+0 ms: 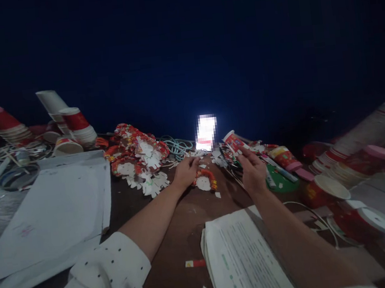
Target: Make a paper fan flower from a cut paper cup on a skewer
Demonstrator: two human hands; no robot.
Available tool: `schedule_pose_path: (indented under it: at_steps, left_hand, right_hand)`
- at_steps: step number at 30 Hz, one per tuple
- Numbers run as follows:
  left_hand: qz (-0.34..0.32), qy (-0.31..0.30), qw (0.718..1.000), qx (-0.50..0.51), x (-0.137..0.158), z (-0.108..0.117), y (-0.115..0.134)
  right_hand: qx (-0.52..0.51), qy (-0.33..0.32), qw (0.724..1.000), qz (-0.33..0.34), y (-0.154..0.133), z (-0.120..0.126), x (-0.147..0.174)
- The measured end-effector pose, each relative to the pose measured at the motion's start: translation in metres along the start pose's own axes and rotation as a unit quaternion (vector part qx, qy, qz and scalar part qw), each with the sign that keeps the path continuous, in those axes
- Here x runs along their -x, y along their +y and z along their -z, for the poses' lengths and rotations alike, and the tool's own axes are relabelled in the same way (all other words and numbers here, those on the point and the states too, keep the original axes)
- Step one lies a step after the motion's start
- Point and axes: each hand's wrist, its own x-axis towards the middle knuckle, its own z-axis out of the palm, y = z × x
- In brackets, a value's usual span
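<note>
My right hand (pixel 253 170) pinches a red paper cup (pixel 233 142) with a white rim, holding it tilted above the table. My left hand (pixel 185 173) is closed at the fingertips; what it grips, if anything, I cannot make out. Just below the left fingers lies a cut paper-cup piece (pixel 203 182) with a white centre and a curled red edge. A heap of similar red and white cut cup pieces (pixel 145 152) lies to the left of my left hand. A lit phone (pixel 206 132), its screen blurred out, stands behind the hands.
Stacked paper cups (pixel 76 124) stand at the back left, and more stacks (pixel 357 140) lean at the right. A white box lid (pixel 55 209) lies left. An open book (pixel 241 253) is in front. Pale blue cord (pixel 177 146), a green disc (pixel 284 181) and paper scraps surround the hands.
</note>
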Motion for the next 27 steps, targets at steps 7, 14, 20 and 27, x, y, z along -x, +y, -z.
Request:
schedule_pose_path:
  at_steps: [7, 14, 20, 27]
  left_hand:
    - [0.048, -0.043, 0.964, 0.259, -0.001, -0.002, 0.012]
    - [0.095, -0.188, 0.838, 0.504, 0.001, -0.002, 0.023]
    - [0.123, -0.214, 0.781, 0.574, 0.002, 0.006, 0.027]
    - [0.158, -0.162, 0.743, 0.629, -0.001, 0.019, 0.014]
  right_hand:
    - [-0.421, -0.046, 0.869, -0.256, -0.028, 0.002, -0.002]
    - [-0.485, -0.052, 0.804, -0.340, -0.032, -0.009, 0.014]
    - [-0.449, -0.086, 0.827, -0.327, -0.031, -0.010, 0.016]
    - [-0.381, -0.086, 0.869, -0.303, -0.022, -0.003, 0.005]
